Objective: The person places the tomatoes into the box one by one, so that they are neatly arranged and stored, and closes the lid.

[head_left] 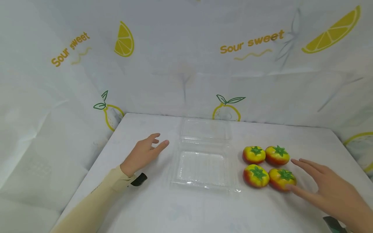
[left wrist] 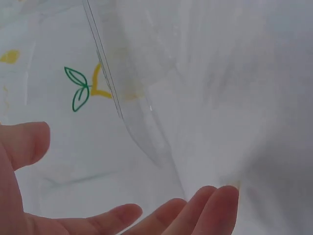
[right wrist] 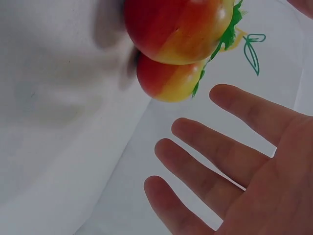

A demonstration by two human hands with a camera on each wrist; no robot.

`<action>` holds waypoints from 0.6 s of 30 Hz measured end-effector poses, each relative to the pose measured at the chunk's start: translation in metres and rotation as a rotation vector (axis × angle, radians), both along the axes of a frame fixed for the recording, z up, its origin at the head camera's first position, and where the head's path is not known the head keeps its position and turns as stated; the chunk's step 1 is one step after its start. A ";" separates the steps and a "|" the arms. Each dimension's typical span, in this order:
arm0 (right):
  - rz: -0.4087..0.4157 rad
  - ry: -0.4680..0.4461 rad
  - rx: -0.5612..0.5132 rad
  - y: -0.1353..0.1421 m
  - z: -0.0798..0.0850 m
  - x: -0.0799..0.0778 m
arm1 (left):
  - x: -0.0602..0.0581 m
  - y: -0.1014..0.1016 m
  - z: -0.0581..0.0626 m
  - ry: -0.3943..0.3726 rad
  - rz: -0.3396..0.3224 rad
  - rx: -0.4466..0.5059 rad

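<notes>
Several glossy yellow-and-red tomatoes [head_left: 256, 176] with green star-shaped tops sit in a tight group on the right of the table. My right hand [head_left: 329, 187] is beside them with fingers spread, the thumb overlapping the near right tomato in the head view. In the right wrist view two tomatoes [right wrist: 178, 29] show beyond the fingertips [right wrist: 222, 95], and the palm holds nothing. A clear plastic clamshell box [head_left: 204, 166] stands with its lid folded back, left of the tomatoes. Left of the box my left hand [head_left: 144, 152] hovers with fingers loosely extended, holding nothing.
The white-covered table [head_left: 186, 210] reaches back to a white cloth backdrop [head_left: 180, 64] printed with lemons and lettering. The cloth also hangs along the left and right sides. The box's transparent lid [head_left: 205, 129] lies toward the back edge. A dark strap [head_left: 139, 179] shows at the left wrist.
</notes>
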State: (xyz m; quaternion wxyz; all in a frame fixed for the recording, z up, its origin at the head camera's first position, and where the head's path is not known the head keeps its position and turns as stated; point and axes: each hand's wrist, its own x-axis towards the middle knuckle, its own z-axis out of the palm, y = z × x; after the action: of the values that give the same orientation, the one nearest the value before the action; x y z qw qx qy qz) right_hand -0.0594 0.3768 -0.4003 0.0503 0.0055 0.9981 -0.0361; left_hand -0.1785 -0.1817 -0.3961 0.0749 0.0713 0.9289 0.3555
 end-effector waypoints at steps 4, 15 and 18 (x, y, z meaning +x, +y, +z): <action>0.017 0.004 0.000 -0.009 0.003 -0.001 | -0.004 0.016 -0.002 -0.088 -0.001 0.055; 0.008 -0.021 -0.013 -0.026 0.006 -0.003 | -0.016 0.042 -0.013 -0.248 -0.007 0.216; 0.013 -0.028 -0.025 -0.031 0.008 -0.005 | -0.017 0.043 -0.013 -0.264 -0.008 0.222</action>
State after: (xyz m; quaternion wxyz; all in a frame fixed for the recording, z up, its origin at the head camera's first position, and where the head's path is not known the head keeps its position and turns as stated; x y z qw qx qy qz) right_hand -0.0640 0.3457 -0.3927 0.0644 -0.0012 0.9968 -0.0481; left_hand -0.1956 -0.1387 -0.4092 0.1891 0.0356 0.8659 0.4617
